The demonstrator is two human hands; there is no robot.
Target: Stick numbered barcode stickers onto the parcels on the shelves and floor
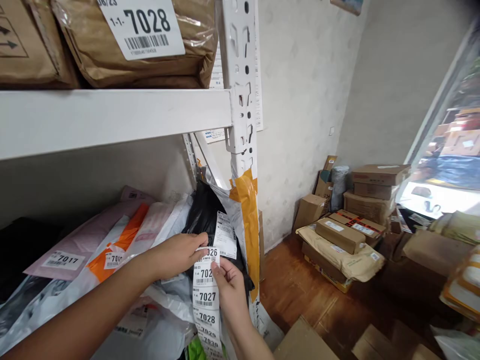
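A long strip of white numbered stickers [206, 297] hangs down between my hands in front of the lower shelf. At its top, my left hand [183, 256] has closed its fingers on the sticker ending in 026. My right hand [230, 285] pinches the strip's right edge just below, with the thumb over the printed side. Behind both hands stands a black plastic parcel [204, 207], and its white shipping label [225, 235] faces me. Whether the top sticker is partly peeled cannot be seen under the fingers.
Bagged parcels, including a pink one [90, 240] and an orange one [125, 240], crowd the lower shelf. A white post [242, 110] with yellow tape [249, 215] stands right. Above is a brown parcel [142, 65] labelled 7028. Cartons [339, 235] lie piled on the floor.
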